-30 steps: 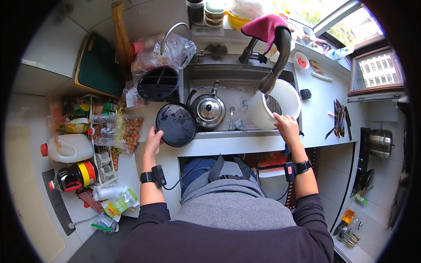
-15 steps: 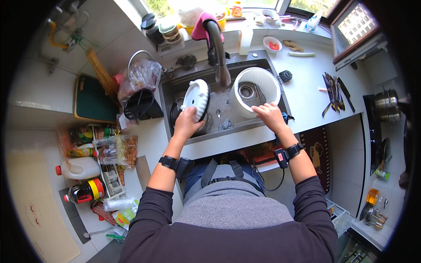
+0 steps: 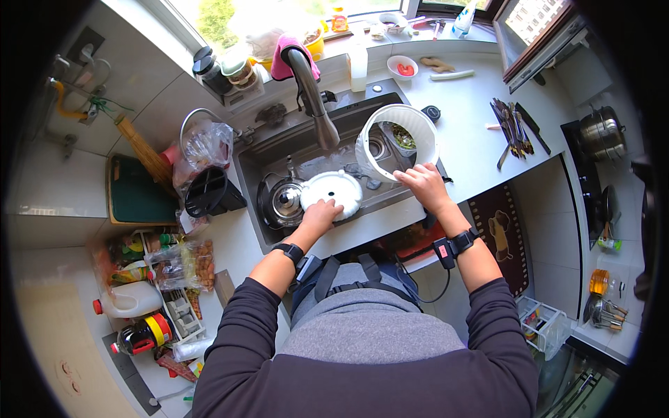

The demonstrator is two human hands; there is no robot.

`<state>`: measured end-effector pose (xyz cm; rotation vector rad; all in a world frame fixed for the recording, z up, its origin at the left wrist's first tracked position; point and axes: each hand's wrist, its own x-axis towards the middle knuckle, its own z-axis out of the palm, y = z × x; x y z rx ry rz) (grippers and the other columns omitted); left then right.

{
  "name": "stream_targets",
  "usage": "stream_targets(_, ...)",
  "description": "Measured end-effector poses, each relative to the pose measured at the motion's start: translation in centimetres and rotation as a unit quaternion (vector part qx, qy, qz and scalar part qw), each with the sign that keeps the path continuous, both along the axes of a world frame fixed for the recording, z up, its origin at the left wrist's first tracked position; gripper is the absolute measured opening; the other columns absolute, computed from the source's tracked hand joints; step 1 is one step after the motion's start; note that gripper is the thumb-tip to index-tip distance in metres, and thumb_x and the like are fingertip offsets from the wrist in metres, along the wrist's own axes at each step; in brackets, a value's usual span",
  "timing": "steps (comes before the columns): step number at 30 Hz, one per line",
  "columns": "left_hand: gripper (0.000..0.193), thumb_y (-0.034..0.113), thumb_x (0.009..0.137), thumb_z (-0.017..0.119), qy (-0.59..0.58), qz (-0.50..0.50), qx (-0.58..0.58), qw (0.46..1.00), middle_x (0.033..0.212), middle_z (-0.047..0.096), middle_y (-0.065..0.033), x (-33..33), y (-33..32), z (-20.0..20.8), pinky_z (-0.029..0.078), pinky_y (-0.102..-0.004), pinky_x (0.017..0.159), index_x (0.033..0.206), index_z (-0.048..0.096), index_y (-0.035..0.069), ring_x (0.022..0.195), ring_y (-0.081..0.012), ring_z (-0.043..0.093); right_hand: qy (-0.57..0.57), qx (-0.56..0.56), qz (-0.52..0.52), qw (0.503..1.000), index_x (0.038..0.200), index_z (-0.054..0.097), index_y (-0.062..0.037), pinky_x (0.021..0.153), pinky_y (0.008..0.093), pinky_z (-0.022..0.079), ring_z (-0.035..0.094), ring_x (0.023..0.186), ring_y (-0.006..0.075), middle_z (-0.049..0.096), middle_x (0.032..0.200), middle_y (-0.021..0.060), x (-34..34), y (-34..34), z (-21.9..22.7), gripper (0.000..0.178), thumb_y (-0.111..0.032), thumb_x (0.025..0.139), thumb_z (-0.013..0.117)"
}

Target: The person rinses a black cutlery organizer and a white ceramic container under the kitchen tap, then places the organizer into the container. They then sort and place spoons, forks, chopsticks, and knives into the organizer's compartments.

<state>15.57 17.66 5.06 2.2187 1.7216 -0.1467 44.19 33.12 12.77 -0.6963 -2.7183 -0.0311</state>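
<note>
My left hand grips the near edge of a round white lid with a small centre hole, held flat over the sink. My right hand holds the rim of a white bucket-like container, tilted toward me at the sink's right edge, with green scraps inside. Just left of the lid, a steel kettle sits in the sink. A curved faucet with a pink cloth over it arches above the basin.
A black basket and a plastic bag stand left of the sink, with a green board beyond. Bottles and snack bags crowd the left counter. Knives lie on the right counter near a steel pot.
My left hand swapped a black pan for the white lid, which went from upright to flat over the sink. The white container tipped toward me. My view shifted toward the window.
</note>
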Motion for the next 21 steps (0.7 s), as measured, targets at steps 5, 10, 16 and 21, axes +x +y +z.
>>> stream_targets(5,0.050,0.017,0.064,0.083,-0.023,0.004,-0.004,1.000,0.100,0.060,-0.0080,0.5,0.8,-0.5,0.055,-0.0421,0.075,0.108,0.059,0.017,0.095,-0.0314,0.062,-0.010,-0.002,0.006,1.000,0.108,0.065,-0.0223,0.078,0.0320,0.044,0.059,0.077,0.0157,0.059,0.076,-0.0046,0.3,-0.1,0.4,0.029,-0.009,0.083,0.059)
stream_targets(10,0.050,0.016,0.065,0.082,-0.043,0.024,0.009,0.999,0.099,0.060,-0.0083,0.3,1.0,-0.2,0.055,-0.0419,0.074,0.109,0.059,0.018,0.094,-0.0308,0.062,-0.013,0.006,-0.011,1.000,0.110,0.064,-0.0215,0.077,0.0321,0.043,0.059,0.078,0.0158,0.060,0.077,-0.0048,-0.1,-0.8,0.5,0.031,-0.011,0.081,0.064)
stream_targets(16,0.052,0.018,0.063,0.084,-0.062,0.014,0.017,0.998,0.100,0.060,-0.0103,0.2,0.8,-0.2,0.055,-0.0420,0.075,0.109,0.059,0.016,0.095,-0.0314,0.062,-0.056,-0.034,0.022,0.998,0.113,0.062,-0.0196,0.078,0.0337,0.043,0.060,0.079,0.0172,0.061,0.080,-0.0038,0.4,-0.8,0.7,0.037,-0.015,0.077,0.070)
stream_targets(21,0.048,0.021,0.063,0.084,-0.117,0.068,0.044,0.990,0.099,0.059,-0.0114,-0.3,0.8,0.4,0.054,-0.0427,0.077,0.104,0.060,0.013,0.096,-0.0334,0.061,-0.026,-0.050,-0.026,0.998,0.112,0.063,-0.0191,0.080,0.0343,0.043,0.060,0.082,0.0183,0.063,0.081,-0.0015,0.9,-1.2,0.7,0.035,-0.014,0.078,0.070)
